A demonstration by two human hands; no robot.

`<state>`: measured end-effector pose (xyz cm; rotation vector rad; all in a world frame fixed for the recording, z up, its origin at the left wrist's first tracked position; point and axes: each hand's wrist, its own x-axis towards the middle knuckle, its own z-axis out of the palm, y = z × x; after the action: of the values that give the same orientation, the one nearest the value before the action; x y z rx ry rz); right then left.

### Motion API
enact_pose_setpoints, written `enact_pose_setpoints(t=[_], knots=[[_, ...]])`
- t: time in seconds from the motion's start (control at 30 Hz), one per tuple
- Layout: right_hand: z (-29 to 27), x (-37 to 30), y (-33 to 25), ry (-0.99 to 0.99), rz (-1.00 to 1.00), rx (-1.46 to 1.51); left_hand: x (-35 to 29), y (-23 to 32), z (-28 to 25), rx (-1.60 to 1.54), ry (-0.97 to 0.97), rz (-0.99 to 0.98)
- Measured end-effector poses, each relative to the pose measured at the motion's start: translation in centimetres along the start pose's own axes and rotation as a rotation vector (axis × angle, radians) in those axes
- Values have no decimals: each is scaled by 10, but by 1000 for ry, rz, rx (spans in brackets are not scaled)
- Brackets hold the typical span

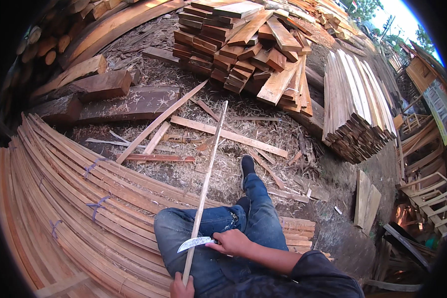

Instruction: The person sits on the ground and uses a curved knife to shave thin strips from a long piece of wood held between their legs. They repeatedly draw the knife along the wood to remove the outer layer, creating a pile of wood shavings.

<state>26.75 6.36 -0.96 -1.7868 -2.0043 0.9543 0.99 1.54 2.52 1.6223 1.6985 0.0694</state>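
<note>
A long, slim wooden stick (206,189) slants across my thigh, its far end out over the shavings. My left hand (182,287) is closed round its near end at the bottom edge of the view. In my right hand (231,242) is a knife (194,243), gripped by its handle, most of which the fingers hide. The knife's curved, mottled silver blade lies across the stick, pointing left, just above my left hand. Under both are my legs in worn blue jeans (176,226).
Bundles of long wooden strips (104,203), tied with purple cord, lie under and left of me. Loose offcuts (228,135) and shavings cover the ground ahead. Beyond stand a pile of boards (243,49), a neat stack of planks (357,109) and thick beams (129,104).
</note>
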Motion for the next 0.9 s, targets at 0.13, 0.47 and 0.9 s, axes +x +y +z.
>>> enact_pose_setpoints(t=[0.13, 0.47, 0.9], knots=[[3, 10, 6, 27, -2, -37, 8, -2, 4, -40, 19, 20], [20, 47, 17, 173, -26, -246, 16, 11, -11, -94, -40, -133], [-24, 68, 63, 301, 304, -358, 23, 19, -8, -57, -32, -104]])
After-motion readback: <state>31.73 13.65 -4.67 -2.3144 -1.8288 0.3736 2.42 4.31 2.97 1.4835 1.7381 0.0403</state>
